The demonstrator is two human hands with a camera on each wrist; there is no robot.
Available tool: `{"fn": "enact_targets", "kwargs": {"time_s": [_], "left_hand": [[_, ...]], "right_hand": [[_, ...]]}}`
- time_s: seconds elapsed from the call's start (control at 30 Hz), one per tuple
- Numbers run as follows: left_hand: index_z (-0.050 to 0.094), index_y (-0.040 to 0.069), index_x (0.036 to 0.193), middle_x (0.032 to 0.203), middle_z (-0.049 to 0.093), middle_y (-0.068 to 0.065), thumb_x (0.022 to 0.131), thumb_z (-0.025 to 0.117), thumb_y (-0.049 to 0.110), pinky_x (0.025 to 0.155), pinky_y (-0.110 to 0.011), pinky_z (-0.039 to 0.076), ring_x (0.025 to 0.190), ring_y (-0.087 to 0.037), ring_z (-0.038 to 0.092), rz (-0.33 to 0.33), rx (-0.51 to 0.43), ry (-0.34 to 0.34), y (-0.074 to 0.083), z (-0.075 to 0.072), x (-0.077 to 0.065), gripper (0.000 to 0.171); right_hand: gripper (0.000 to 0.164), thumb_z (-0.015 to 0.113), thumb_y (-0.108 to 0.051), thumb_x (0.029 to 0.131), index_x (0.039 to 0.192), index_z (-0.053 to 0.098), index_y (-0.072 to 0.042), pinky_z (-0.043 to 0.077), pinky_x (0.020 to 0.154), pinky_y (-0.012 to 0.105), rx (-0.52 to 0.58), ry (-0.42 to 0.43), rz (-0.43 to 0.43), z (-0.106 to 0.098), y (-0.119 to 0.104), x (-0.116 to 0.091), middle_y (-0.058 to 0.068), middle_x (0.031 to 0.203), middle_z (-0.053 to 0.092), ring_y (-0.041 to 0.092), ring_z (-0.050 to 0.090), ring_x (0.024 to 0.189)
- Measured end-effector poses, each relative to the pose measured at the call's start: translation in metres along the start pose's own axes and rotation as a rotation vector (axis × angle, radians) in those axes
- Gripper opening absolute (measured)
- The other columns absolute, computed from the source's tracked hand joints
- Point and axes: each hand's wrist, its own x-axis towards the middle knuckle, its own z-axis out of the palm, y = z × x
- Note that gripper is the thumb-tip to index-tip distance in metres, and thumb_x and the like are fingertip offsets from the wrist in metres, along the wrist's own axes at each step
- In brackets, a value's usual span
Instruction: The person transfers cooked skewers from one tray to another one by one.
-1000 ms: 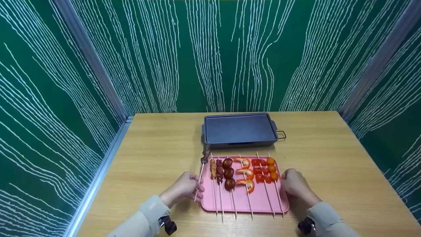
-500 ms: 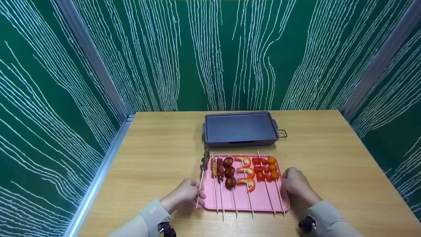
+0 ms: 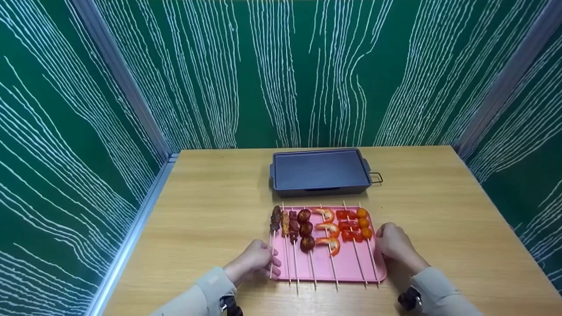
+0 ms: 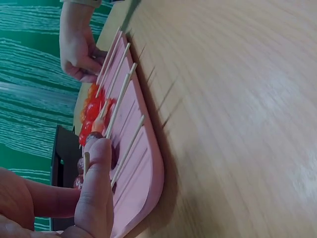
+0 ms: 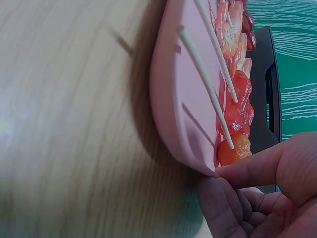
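My left hand (image 3: 255, 258) pinches the stick of a dark meat skewer (image 3: 275, 218) over the left edge of a pink tray (image 3: 351, 268). At the tray's right edge, my right hand (image 3: 394, 242) pinches the rim between thumb and finger, as the right wrist view shows. Across the tray lie a yellowish-brown skewer (image 3: 285, 224), a reddish meat skewer (image 3: 293, 226), a mushroom-like brown skewer (image 3: 306, 229), a shrimp skewer (image 3: 332, 230), a red skewer (image 3: 349, 226) and an orange ball skewer (image 3: 364, 223). Whether the held skewer touches the tray I cannot tell.
Behind the tray stands a dark rectangular grill pan (image 3: 322, 170) with a wire handle (image 3: 376, 177) on its right. Both rest on a wooden table (image 3: 210, 193). Green panels with white wavy lines (image 3: 272, 74) enclose the back and sides.
My left hand has moved a little right and lowered the dark meat skewer, which now lies nearly parallel to the others at the tray's left edge. My right hand stays on the rim.
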Motion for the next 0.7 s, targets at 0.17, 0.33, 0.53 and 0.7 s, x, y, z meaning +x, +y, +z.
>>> {"fn": "enact_targets", "kwargs": {"time_s": [0.17,0.33,0.53,0.7], "left_hand": [[0.060,-0.013,0.113,0.090,0.071,-0.020,0.099,0.045,-0.011,0.056,-0.027,0.066,0.060,-0.017,0.067,-0.007,0.049,0.022,-0.0002,0.0039,-0.0004,0.021],[0.065,-0.008,0.101,0.082,0.068,-0.012,0.096,0.056,-0.008,0.052,-0.022,0.062,0.058,-0.014,0.062,0.018,0.171,0.060,0.0007,0.0059,-0.0009,0.010],[0.069,-0.004,0.084,0.069,0.069,-0.010,0.088,0.062,-0.011,0.051,-0.025,0.064,0.051,-0.010,0.062,0.065,0.286,0.079,0.0030,0.0043,-0.0006,0.011],[0.068,0.000,0.073,0.063,0.072,-0.015,0.082,0.065,-0.014,0.048,-0.026,0.063,0.043,-0.008,0.061,0.126,0.384,0.076,0.0012,0.0018,0.0036,0.017]], "right_hand": [[0.008,0.065,-0.005,0.094,0.094,0.060,0.000,0.051,0.053,0.025,0.017,-0.023,0.031,-0.0015,-0.0019,-0.0001,0.011,0.081,0.058,0.022,0.061,0.069],[0.007,0.065,-0.006,0.094,0.091,0.061,0.000,0.050,0.053,0.025,0.007,-0.013,0.021,-0.0016,-0.0024,-0.0003,0.011,0.080,0.059,0.022,0.061,0.069],[0.009,0.065,-0.006,0.093,0.087,0.060,-0.002,0.048,0.051,0.025,0.008,0.007,-0.012,-0.0008,0.0002,0.0007,0.009,0.077,0.058,0.021,0.060,0.067],[0.012,0.064,-0.007,0.090,0.079,0.059,-0.005,0.044,0.047,0.023,-0.033,0.056,-0.079,0.0014,0.0048,0.0019,0.005,0.070,0.057,0.019,0.057,0.061]]}}
